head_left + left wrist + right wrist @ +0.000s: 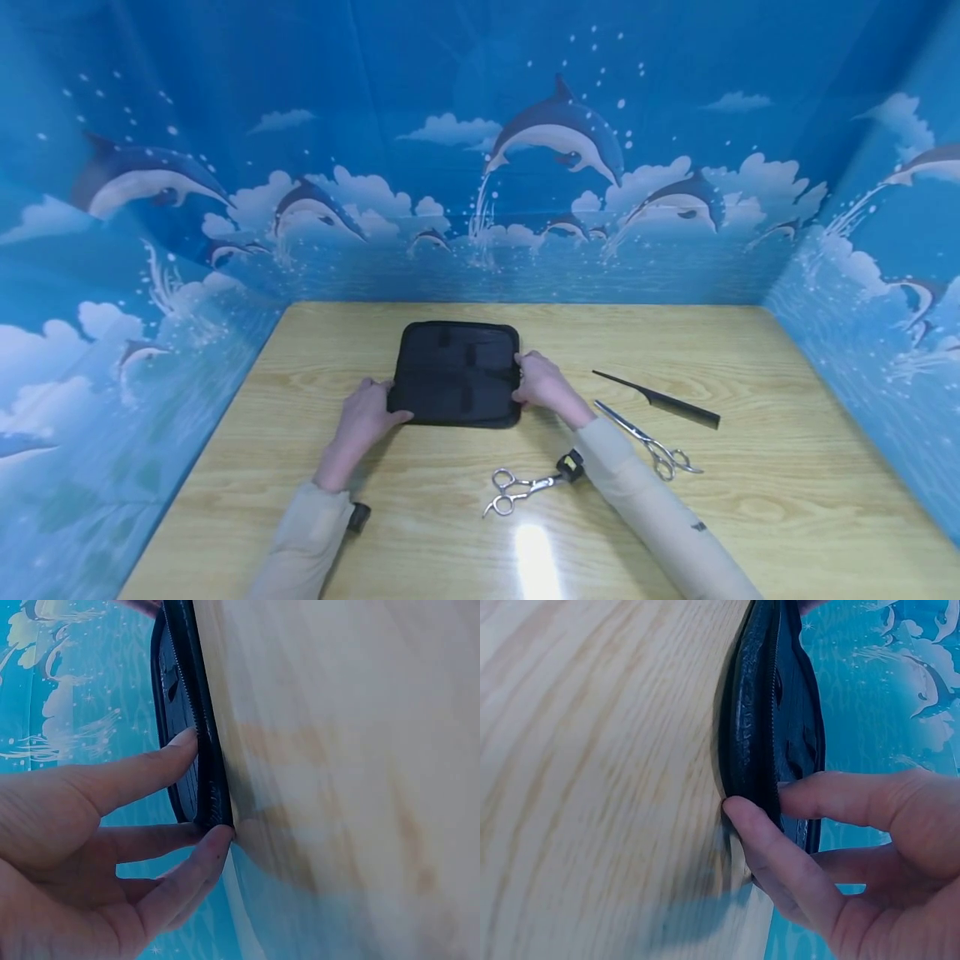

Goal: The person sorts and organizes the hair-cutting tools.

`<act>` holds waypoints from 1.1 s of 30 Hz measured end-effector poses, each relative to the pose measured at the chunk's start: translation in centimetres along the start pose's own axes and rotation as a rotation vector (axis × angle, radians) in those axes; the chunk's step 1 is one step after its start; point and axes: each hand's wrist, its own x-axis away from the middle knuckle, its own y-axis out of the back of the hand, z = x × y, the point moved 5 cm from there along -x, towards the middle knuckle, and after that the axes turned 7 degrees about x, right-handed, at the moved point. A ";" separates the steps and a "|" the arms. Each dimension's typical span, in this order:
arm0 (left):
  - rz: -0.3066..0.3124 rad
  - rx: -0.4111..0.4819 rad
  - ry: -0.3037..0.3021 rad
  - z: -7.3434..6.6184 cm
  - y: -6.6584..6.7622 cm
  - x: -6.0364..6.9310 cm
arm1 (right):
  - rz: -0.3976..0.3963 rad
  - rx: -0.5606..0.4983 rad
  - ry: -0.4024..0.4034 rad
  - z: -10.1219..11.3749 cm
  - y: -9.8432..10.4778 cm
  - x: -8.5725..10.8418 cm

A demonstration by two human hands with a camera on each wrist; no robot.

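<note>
A black zippered case (431, 396) lies spread flat on the wooden table, its inside with small loops facing up. My left hand (365, 414) pinches its left edge near the front corner, thumb on the inner face. At the opposite edge my right hand (542, 381) grips the case's right side. The left wrist view shows the zipper teeth beside the left thumb (180, 742). In the right wrist view, fingers (769, 832) of the right hand lie against the outer cover. The case's underside is hidden.
Silver scissors (525, 487) lie in front of the case, their tip end hidden by the black wrist camera (571, 465). To the right are a second pair of scissors (645, 439) and a black tail comb (667, 403). A blue dolphin curtain (420, 192) borders the table.
</note>
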 end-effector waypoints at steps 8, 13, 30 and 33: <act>0.022 0.026 0.017 -0.2 -0.1 0.0 | 0.001 -0.024 0.001 -0.4 0.2 0.2; 0.013 0.035 0.022 -0.3 -0.2 0.0 | 0.003 -0.015 0.003 -0.5 0.1 0.2; 0.003 0.049 0.012 -1.3 -0.6 0.6 | 0.023 -0.073 -0.010 -1.4 0.3 1.0; 0.001 0.051 0.014 -1.4 -0.7 0.6 | 0.027 -0.080 -0.010 -1.7 0.2 1.0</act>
